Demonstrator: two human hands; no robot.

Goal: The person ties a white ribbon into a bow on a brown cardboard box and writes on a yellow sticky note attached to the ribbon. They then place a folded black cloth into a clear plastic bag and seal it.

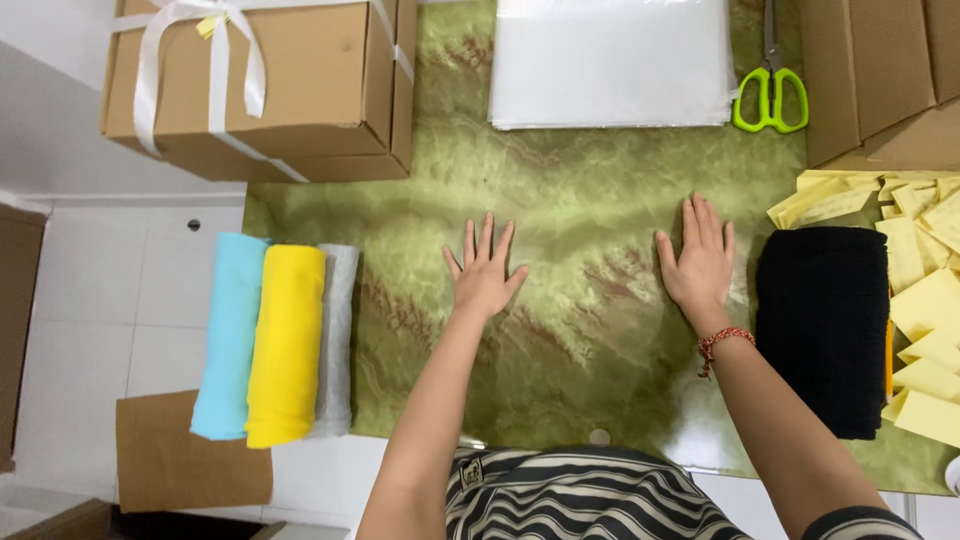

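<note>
Surface (560, 190): green marbled top, glossy, over a white tiled floor.

Left hand (484, 272): flat on the surface, palm down, fingers spread wide, holding nothing.

Right hand (700, 258): flat, palm down, fingers closer together, holding nothing; a red bead bracelet (722, 344) on the wrist. It lies just beside the black knitted cloth (822, 330), apart from it by a thin strip of surface.

Black knitted cloth: folded, at the right side of the surface. Yellow paper slips (920, 290) lie loose past its far edge.

Left edge: three fabric rolls side by side, blue (230, 335), yellow (286, 345), grey (337, 340).

Far edge: stack of clear plastic bags (610, 60), green-handled scissors (770, 98), a cardboard box tied with white ribbon (260, 85).

Handling note: keep both palms pressed level and your fingers relaxed. If you reach for the black cloth, slide your right hand sideways and low, since it looks soft and likely to unfold, and mind the loose slips beyond it.
</note>
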